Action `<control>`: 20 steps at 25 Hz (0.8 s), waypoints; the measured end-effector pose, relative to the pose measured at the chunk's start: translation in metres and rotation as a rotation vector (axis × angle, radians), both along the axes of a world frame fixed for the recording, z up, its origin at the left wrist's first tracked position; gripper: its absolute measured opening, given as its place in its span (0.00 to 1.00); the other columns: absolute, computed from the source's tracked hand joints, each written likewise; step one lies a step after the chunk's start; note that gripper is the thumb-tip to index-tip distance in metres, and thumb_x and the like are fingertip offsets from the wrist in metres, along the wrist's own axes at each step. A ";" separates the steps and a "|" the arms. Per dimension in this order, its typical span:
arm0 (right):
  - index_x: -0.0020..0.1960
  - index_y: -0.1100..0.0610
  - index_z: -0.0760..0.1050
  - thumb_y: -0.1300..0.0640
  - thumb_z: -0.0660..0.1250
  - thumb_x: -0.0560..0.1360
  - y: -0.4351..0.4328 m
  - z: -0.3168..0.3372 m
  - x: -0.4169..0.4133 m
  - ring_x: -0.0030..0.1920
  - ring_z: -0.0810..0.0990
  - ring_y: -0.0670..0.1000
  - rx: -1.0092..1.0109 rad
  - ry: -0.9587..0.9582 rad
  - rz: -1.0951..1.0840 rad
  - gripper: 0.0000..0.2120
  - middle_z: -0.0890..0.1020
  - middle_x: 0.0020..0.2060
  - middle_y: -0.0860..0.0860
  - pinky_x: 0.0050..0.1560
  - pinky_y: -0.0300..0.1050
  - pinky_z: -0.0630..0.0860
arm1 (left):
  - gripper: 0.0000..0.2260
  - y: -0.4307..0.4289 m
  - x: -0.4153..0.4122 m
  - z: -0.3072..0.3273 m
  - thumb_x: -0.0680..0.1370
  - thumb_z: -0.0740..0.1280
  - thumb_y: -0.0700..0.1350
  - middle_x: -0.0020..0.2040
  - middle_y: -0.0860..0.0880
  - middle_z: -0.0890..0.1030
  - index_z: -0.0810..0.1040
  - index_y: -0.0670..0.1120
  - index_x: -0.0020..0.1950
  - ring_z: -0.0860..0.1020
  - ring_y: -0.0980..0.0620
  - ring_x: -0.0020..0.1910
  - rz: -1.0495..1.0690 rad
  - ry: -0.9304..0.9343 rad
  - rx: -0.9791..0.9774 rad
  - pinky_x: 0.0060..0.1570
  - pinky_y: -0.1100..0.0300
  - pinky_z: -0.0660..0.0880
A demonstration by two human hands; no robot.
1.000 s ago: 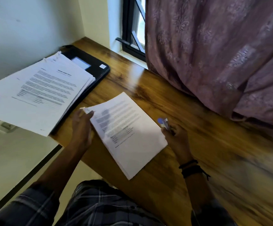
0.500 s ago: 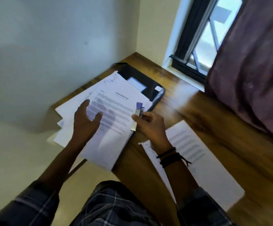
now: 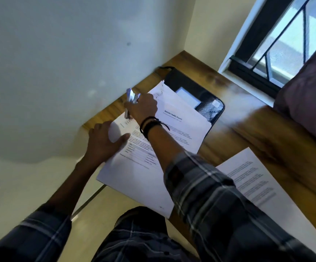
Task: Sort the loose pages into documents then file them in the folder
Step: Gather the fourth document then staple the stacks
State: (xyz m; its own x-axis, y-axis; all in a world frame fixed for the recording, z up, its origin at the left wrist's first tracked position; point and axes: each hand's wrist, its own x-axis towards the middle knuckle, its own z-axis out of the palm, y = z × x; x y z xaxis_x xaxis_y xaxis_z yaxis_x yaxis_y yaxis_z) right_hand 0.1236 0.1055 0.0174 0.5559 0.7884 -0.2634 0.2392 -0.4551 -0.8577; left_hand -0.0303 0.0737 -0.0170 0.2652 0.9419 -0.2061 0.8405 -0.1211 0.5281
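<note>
A stack of printed pages [image 3: 134, 174] lies at the wooden desk's left end, partly over a black folder [image 3: 206, 95]. My left hand [image 3: 104, 142] holds the stack's left edge, thumb on top of the sheet. My right hand [image 3: 144, 108] reaches across to the stack's top left corner and grips a small blue and silver stapler [image 3: 131, 97], blurred by motion. A second set of pages [image 3: 257, 188] lies apart on the desk at the right, partly under my right sleeve.
The wooden desk [image 3: 248, 133] ends at a wall on the left. A window [image 3: 278, 46] with a dark frame and a purple curtain [image 3: 308, 95] stand behind it. The stack overhangs the desk's near edge.
My right hand has carried the stapler up and left to the stack's top left corner. My left hand has slid from the top of the page to its left edge.
</note>
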 end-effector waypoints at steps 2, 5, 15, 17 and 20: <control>0.33 0.54 0.65 0.51 0.70 0.75 0.017 0.000 0.004 0.39 0.75 0.51 0.010 -0.097 0.024 0.18 0.68 0.28 0.45 0.38 0.42 0.68 | 0.44 -0.001 0.000 -0.007 0.64 0.60 0.76 0.56 0.39 0.80 0.75 0.40 0.61 0.77 0.38 0.57 0.003 -0.007 0.020 0.57 0.44 0.74; 0.46 0.59 0.72 0.54 0.67 0.78 0.031 -0.005 0.008 0.46 0.78 0.54 -0.008 -0.170 0.065 0.09 0.73 0.37 0.49 0.41 0.42 0.68 | 0.40 -0.010 0.005 -0.002 0.65 0.65 0.71 0.59 0.39 0.80 0.76 0.40 0.62 0.76 0.40 0.59 0.057 -0.055 0.007 0.61 0.45 0.73; 0.52 0.62 0.77 0.52 0.69 0.76 -0.041 -0.010 0.034 0.48 0.79 0.54 0.306 -0.284 -0.054 0.13 0.82 0.48 0.55 0.48 0.48 0.76 | 0.34 0.005 0.011 0.003 0.67 0.71 0.66 0.54 0.45 0.78 0.73 0.42 0.61 0.76 0.46 0.51 -0.001 -0.065 -0.072 0.42 0.55 0.72; 0.57 0.61 0.79 0.51 0.68 0.76 -0.115 -0.027 0.069 0.54 0.80 0.54 0.314 -0.427 -0.187 0.15 0.83 0.54 0.55 0.57 0.49 0.77 | 0.31 0.017 0.020 0.006 0.67 0.70 0.68 0.49 0.49 0.77 0.73 0.45 0.56 0.76 0.50 0.46 -0.075 -0.058 -0.123 0.37 0.58 0.69; 0.61 0.59 0.78 0.47 0.64 0.76 -0.239 -0.064 0.127 0.64 0.76 0.58 -0.015 -0.651 -0.242 0.20 0.79 0.62 0.58 0.66 0.55 0.71 | 0.29 0.020 0.037 0.000 0.64 0.70 0.72 0.43 0.51 0.81 0.75 0.48 0.47 0.80 0.53 0.39 -0.228 -0.086 -0.055 0.29 0.63 0.71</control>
State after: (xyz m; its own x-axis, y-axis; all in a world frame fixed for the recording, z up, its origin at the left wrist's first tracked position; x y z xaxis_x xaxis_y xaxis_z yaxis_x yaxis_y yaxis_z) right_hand 0.2506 -0.1339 -0.0462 0.7644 0.6211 0.1733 0.5931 -0.5717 -0.5670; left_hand 0.0070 0.0935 -0.0171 0.4887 0.8435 -0.2231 0.7462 -0.2715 0.6079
